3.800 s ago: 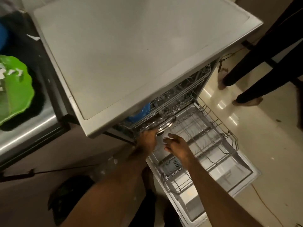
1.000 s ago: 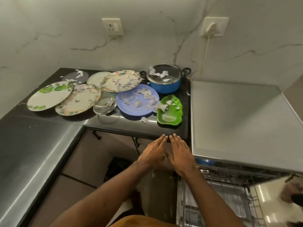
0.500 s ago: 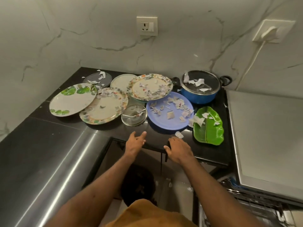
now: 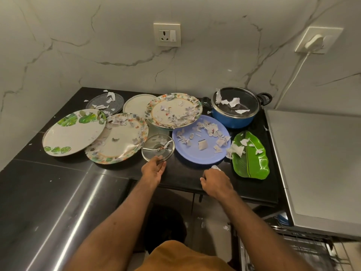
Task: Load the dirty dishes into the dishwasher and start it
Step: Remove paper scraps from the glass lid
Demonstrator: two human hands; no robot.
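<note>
left hand (image 4: 154,171) seemingly pinches the glass lid (image 4: 157,147) by its near rim; right hand (image 4: 215,182) curled, empty.

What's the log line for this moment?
left hand: at glass lid rim, grip unclear | right hand: curled on countertop beside paper scrap | dishwasher: open

The left hand (image 4: 153,171) has reached forward and now pinches the lid's (image 4: 158,147) near rim. The right hand (image 4: 215,182) has moved farther onto the counter (image 4: 181,177).
</note>
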